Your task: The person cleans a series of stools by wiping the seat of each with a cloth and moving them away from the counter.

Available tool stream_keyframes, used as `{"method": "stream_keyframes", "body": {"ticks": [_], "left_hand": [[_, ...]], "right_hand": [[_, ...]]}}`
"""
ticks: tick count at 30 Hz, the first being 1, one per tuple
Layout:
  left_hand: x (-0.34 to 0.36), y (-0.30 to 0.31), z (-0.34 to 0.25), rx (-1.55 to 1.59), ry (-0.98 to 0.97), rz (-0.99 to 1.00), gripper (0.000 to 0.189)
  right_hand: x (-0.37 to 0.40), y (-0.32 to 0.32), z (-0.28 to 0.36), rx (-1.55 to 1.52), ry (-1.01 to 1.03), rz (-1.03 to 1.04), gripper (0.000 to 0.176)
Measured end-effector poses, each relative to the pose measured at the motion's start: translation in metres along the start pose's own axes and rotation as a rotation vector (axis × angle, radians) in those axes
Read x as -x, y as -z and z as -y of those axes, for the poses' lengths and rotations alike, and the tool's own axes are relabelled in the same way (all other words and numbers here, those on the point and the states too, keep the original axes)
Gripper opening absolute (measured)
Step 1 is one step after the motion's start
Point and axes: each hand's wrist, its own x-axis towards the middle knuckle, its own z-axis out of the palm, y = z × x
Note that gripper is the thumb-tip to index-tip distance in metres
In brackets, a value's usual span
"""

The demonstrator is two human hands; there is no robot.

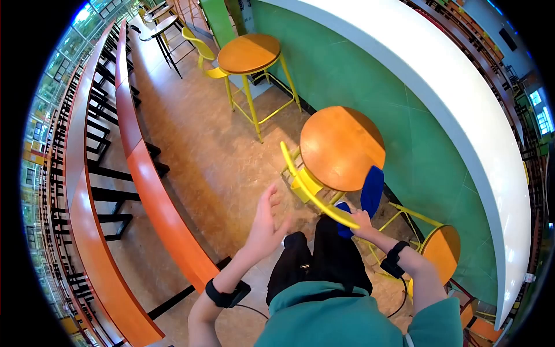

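Orange laminate runs along a long curved counter [156, 191] at 9 o'clock, with black stool frames tucked under it. Next, just left of centre, the person's left hand [265, 222] hangs in the air above the tiled floor, fingers straight and slightly apart, holding nothing. A black band [226, 294] wraps that wrist.

Right of centre stands a round stool [341, 147] with an orange wooden seat and a yellow frame [312, 194]. A blue cloth [372, 189] lies over the seat's rim at about 5 o'clock on the seat. Its long axis runs from 1 o'clock down to 7 o'clock. The free upper end points away from the person, and the lower end passes behind the yellow bar. The right hand [361, 222] is closed around that lower end, just below the seat.

Further right, a green wall [358, 75] rises under a white counter, and a second orange stool [442, 246] sits at 4 o'clock.

This looks like wiping the seat. To do it well, I judge the cloth should lie flat on the wood and sweep across the whole disc, with the free hand steadying the frame.
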Motion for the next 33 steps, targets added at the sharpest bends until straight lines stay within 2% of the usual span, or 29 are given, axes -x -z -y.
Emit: {"method": "stream_keyframes", "body": {"ticks": [2, 3, 5, 9, 12, 15, 17, 19, 21, 24, 27, 28, 31, 32, 33], "left_hand": [[0.026, 0.024, 0.02, 0.058, 0.115, 0.016, 0.067], [0.04, 0.037, 0.029, 0.084, 0.177, 0.014, 0.067], [0.071, 0.067, 0.043, 0.038, 0.217, -0.029, 0.064], [0.129, 0.115, 0.075, 0.13, 0.33, -0.27, 0.059], [0.174, 0.122, 0.093, 0.278, 0.347, -0.481, 0.056], [0.22, 0.123, 0.1, 0.343, 0.391, -0.563, 0.06], [0.243, 0.125, 0.096, 0.338, 0.445, -0.577, 0.062], [0.262, 0.127, 0.103, 0.383, 0.463, -0.656, 0.063], [0.274, 0.128, 0.106, 0.359, 0.509, -0.723, 0.064], [0.268, 0.128, 0.113, 0.432, 0.492, -0.715, 0.062], [0.251, 0.148, 0.126, 0.444, 0.477, -0.643, 0.058], [0.243, 0.158, 0.13, 0.425, 0.462, -0.63, 0.048], [0.206, 0.204, 0.149, 0.309, 0.45, -0.424, 0.036], [0.19, 0.219, 0.154, 0.287, 0.461, -0.413, 0.028], [0.173, 0.237, 0.161, 0.237, 0.462, -0.378, 0.028]], "right_hand": [[-0.002, -0.042, 0.01, -0.062, 0.085, -0.138, 0.033], [-0.005, -0.026, 0.037, -0.301, -0.077, -0.009, 0.036], [-0.019, -0.026, 0.06, 0.037, 0.146, 0.227, 0.04], [-0.048, -0.045, 0.112, -0.166, 0.326, 0.263, 0.049], [-0.065, -0.035, 0.158, -0.267, 0.489, 0.366, 0.051], [-0.089, -0.025, 0.197, -0.124, 0.702, 0.363, 0.051], [-0.103, -0.019, 0.217, -0.045, 0.835, 0.282, 0.053], [-0.121, -0.013, 0.239, -0.06, 0.864, 0.336, 0.054], [-0.136, -0.014, 0.261, -0.046, 0.918, 0.261, 0.054], [-0.162, -0.014, 0.285, -0.018, 0.824, 0.349, 0.053], [-0.186, -0.014, 0.305, -0.02, 0.831, 0.4, 0.053], [-0.193, -0.013, 0.309, -0.051, 0.806, 0.438, 0.053], [-0.228, -0.011, 0.313, -0.051, 0.735, 0.483, 0.053], [-0.241, -0.011, 0.313, -0.074, 0.699, 0.476, 0.053], [-0.256, -0.017, 0.309, -0.104, 0.653, 0.44, 0.053]]}}
